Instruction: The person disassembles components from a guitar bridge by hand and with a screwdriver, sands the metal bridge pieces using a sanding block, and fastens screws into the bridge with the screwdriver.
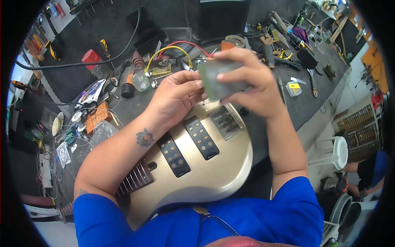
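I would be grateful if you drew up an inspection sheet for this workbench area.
Surface: dark grey workbench, strewn with tools and small parts.
Job's things: glossy gold-beige guitar body, lying face up below the hands, with two long black pickups and a rectangular metal bridge.
Clutter: brown wooden block and crumpled clear plastic bag at left; small clear cup further back.
Grips: right hand holds a blurred, flat grey-green piece; left hand is at its edge, contact unclear.
Cables: thick black cable at upper left; curved red lead and yellow lead behind the hands.
Surroundings: white plastic stool and a partly visible person at right.
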